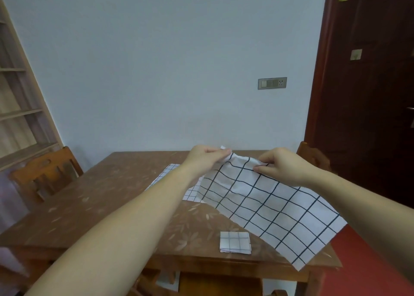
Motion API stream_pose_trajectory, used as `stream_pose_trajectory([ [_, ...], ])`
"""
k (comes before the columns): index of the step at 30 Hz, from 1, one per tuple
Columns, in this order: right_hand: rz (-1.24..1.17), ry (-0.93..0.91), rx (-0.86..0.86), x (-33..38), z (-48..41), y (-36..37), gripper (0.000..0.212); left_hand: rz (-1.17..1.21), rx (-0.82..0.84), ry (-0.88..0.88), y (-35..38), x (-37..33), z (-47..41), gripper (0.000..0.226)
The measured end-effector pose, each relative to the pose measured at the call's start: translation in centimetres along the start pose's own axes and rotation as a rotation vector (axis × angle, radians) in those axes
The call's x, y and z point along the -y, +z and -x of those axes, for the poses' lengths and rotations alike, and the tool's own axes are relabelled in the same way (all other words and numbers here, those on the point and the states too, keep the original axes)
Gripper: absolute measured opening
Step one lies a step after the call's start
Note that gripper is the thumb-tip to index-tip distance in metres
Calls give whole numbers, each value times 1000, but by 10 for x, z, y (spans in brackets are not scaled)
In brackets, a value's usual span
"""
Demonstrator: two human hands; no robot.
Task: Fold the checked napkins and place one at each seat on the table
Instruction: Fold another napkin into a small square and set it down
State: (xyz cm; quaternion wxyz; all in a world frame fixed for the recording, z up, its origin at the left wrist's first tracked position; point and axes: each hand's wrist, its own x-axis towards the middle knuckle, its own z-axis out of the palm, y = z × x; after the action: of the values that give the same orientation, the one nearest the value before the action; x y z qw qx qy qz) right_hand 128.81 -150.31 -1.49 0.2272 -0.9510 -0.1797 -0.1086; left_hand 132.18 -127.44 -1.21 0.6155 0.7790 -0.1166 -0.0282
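Note:
A white napkin with a dark check pattern (264,206) hangs unfolded above the brown wooden table (100,206). My left hand (206,156) pinches its far left corner. My right hand (282,163) pinches the far edge a little to the right. The cloth drapes down toward me and past the table's right edge. A small folded checked napkin (235,242) lies flat near the table's front edge. Another checked napkin (170,172) lies spread on the table behind my left forearm, partly hidden by the arm and the held cloth.
A wooden chair (47,172) stands at the table's left side and another chair back (313,156) shows at the right. A pale wall runs behind the table, a shelf unit (15,116) at left, a dark door (369,94) at right.

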Motion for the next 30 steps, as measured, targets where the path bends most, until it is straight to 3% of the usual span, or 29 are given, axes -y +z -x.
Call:
stream_pose_trajectory([
  [9, -26, 27, -19, 1, 4, 6, 48, 20, -85, 143, 0, -7, 2, 14],
  [16, -232, -1, -131, 26, -7, 7, 19, -69, -99, 311, 6, -29, 3, 12],
  [21, -307, -70, -174, 46, -16, 3, 46, -154, -117, 394, 5, -33, 2, 14],
  [26, -254, -63, -115, 50, -17, 1, 48, -172, -133, 391, 4, -34, 10, 15],
  [30, -178, -8, -52, 49, -14, 5, 49, -127, -248, 392, 0, -38, 10, 18],
])
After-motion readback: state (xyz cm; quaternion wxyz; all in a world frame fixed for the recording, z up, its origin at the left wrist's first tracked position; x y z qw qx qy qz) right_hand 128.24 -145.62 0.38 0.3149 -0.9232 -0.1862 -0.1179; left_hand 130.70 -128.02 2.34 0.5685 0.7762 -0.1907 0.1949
